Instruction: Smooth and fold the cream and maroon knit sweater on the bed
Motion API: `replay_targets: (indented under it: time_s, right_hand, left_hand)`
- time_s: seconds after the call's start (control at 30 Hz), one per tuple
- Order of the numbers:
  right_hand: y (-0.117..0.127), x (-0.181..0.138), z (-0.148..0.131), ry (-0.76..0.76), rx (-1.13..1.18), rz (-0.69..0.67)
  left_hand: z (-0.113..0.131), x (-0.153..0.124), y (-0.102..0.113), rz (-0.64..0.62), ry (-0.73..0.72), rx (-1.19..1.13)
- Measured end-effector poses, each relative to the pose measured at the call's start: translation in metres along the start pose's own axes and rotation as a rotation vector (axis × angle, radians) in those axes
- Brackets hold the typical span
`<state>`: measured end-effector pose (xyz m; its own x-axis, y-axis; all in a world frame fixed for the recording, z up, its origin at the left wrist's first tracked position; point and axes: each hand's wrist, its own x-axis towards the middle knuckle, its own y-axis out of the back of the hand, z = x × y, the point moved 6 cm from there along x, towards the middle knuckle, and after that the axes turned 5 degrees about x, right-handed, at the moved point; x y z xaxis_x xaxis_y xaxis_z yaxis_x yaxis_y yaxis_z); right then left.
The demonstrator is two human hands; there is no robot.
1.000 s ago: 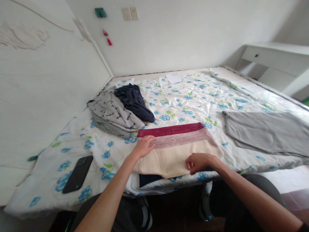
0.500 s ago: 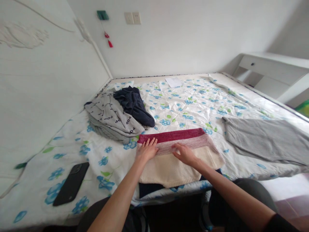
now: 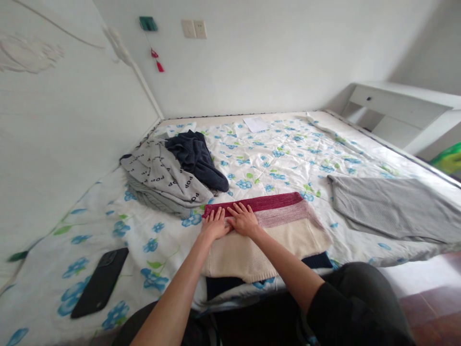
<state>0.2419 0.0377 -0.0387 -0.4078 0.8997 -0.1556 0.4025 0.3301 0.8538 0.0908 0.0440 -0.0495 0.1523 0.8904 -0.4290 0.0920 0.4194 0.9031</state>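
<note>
A folded knit sweater (image 3: 273, 240), banded in dark red, pale pink and cream, lies at the near edge of the bed. My left hand (image 3: 215, 224) rests flat on its left end, fingers spread over the red and pink bands. Right beside it, my right hand (image 3: 243, 219) also lies on the knit with fingers stretched out, the two thumbs close together. Dark navy fabric (image 3: 225, 287) sticks out from under the sweater's near edge.
Grey printed clothing (image 3: 162, 173) and a navy garment (image 3: 198, 161) are heaped at the back left. A grey ribbed garment (image 3: 392, 206) lies flat at the right. A black phone (image 3: 101, 282) rests at the left on the floral bedsheet (image 3: 277, 158). A white cabinet (image 3: 399, 110) stands far right.
My right hand has moved left across the sweater and come down flat beside my left hand. The left hand stays on the sweater's left end. The view has shifted slightly.
</note>
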Motion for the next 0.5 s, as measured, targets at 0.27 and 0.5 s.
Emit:
replay_targets:
  time_s: [0.27, 0.5]
  right_hand:
    - [0.063, -0.067, 0.16, -0.193, -0.108, 0.009]
    - [0.096, -0.12, 0.277, -0.476, -0.068, -0.052]
  left_hand:
    - [0.002, -0.005, 0.006, -0.023, 0.007, 0.029]
    - [0.001, -0.001, 0.007, -0.004, 0.03, 0.026]
